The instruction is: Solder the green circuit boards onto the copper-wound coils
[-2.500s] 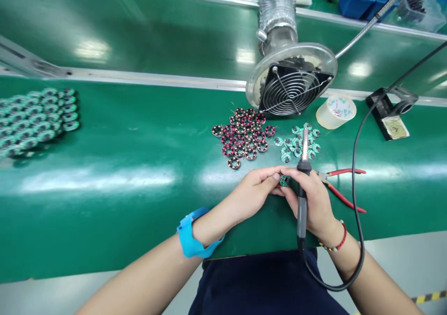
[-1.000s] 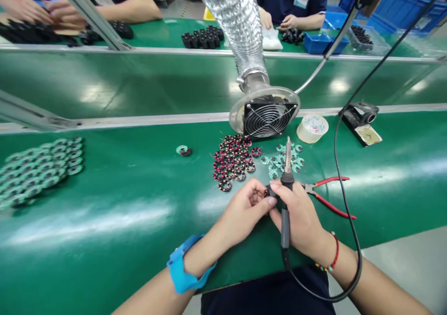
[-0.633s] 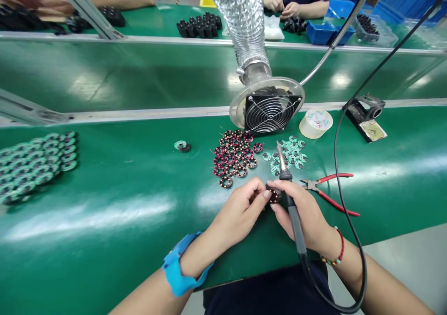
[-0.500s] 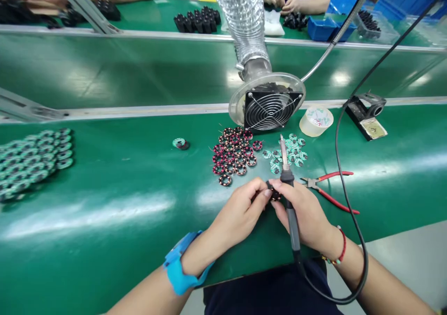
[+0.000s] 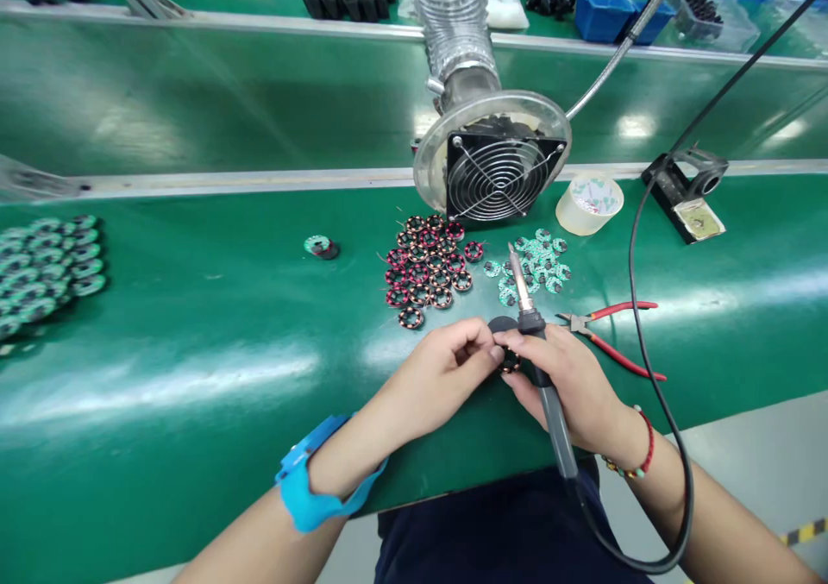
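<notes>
Between my two hands is a small black ring wound with copper, a motor stator coil (image 5: 510,360). My left hand (image 5: 446,377) pinches its left side with thumb and fingertips. My right hand (image 5: 575,381) holds its right side with thumb and forefinger, and also keeps a soldering iron (image 5: 555,416) tucked in, its tip pointing up and away. A dark round disc (image 5: 502,323) lies just behind the fingers, partly hidden. Beyond the hands lie a cluster of similar wound coils (image 5: 430,260) and a pile of small green circuit boards (image 5: 540,260).
Red-handled cutters (image 5: 614,355) lie right of my right hand. Behind are a fume extractor fan (image 5: 501,178), a tape roll (image 5: 589,204) and an iron stand (image 5: 689,196). Rows of board-topped coils (image 5: 48,265) sit far left; one board-topped piece (image 5: 320,246) stands apart. The iron's cable (image 5: 637,265) loops on the right.
The camera view has tilted downward, so the background sits higher. My hands stay together on the coil, turning it slightly; the dark disc behind them shows more. The iron leans a little more to the left.
</notes>
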### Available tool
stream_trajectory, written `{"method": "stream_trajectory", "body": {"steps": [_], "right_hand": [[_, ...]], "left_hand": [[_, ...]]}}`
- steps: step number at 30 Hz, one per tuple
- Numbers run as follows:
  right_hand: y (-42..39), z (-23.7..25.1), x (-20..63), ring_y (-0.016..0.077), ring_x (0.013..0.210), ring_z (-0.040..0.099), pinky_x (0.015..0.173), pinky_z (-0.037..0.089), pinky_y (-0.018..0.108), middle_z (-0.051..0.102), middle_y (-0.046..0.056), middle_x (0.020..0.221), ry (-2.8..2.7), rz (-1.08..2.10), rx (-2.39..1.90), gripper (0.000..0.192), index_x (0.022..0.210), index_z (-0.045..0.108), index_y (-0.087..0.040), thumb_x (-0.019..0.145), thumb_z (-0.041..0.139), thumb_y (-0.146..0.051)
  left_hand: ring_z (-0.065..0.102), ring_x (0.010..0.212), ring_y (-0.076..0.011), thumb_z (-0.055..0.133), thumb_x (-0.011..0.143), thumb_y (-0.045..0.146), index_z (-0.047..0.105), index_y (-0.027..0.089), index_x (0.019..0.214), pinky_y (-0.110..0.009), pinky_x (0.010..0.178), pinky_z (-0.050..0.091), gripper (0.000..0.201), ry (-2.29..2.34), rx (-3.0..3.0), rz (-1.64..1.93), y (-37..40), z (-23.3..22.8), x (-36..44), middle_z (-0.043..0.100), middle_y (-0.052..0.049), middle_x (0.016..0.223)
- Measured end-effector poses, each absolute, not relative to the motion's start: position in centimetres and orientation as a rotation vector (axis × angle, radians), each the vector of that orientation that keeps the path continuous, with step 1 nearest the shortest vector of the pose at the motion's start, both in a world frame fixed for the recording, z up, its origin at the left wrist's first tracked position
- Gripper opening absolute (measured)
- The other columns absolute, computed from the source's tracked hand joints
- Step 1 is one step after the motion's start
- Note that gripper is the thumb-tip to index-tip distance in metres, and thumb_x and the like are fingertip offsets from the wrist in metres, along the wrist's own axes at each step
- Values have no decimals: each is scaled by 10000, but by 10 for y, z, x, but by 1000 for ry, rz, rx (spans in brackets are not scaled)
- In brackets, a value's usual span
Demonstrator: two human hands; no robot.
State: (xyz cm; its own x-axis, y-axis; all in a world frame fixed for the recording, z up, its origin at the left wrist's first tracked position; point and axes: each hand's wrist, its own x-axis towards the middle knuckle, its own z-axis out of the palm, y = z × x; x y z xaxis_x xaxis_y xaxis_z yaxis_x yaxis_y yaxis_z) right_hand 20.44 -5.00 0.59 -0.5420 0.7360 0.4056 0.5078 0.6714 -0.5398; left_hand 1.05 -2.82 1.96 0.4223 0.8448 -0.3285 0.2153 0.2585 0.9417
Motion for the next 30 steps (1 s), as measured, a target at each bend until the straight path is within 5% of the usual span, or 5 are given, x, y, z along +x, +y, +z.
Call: {"method": "stream_trajectory", "body": {"steps": [7, 30], "right_hand": [[-51, 8, 204, 232, 930, 680, 784, 559, 397, 725, 78, 1050, -2228, 426, -1022, 445, 1342, 429, -234, 926, 549, -132], [-47, 2, 205, 262, 909, 704, 775, 587, 430, 721, 72, 1021, -2111, 281, -1208, 444, 1333, 444, -277, 925, 594, -188]], "left_hand": [[466, 565, -99, 569, 822, 366, 532, 183, 683, -234, 543, 363, 233, 1196, 939, 864, -24, 20, 7, 534, 30, 628], [419, 598, -118, 544, 818, 348, 554, 189, 690, -244, 557, 339, 204, 1111, 1225, 603, -28, 23, 10, 476, 29, 626]]}}
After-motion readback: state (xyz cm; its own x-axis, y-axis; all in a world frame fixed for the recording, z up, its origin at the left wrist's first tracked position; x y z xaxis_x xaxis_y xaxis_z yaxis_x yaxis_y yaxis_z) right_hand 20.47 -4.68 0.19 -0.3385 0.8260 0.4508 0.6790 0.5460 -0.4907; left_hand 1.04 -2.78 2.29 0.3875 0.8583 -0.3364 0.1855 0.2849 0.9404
